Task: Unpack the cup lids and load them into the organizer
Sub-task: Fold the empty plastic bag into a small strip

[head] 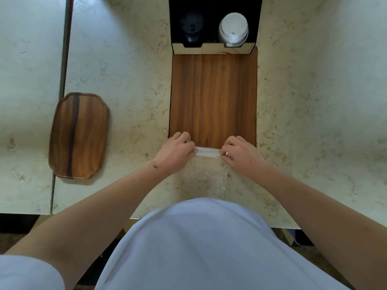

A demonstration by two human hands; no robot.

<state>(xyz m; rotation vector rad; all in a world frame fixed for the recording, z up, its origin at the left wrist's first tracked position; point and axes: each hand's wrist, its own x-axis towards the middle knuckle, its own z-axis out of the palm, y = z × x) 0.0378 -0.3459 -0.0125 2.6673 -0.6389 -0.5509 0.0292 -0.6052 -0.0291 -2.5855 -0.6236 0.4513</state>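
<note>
Non-task items I can see: pale marbled countertop point(117, 84); rectangular wooden board point(213, 95) lying flat at centre; smaller wooden tray point(78, 136) with clipped corners to its left, straddling a counter seam point(62, 59).

marble counter point(125, 80) | on it: wooden board point(213, 95), wooden tray point(79, 135), clear wrap point(211, 174)

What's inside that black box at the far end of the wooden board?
The organizer has two compartments. The right one holds a stack of white lids; the left one holds a dark stack, too shadowed to identify. How deep either stack goes is hidden by the box walls.
</note>
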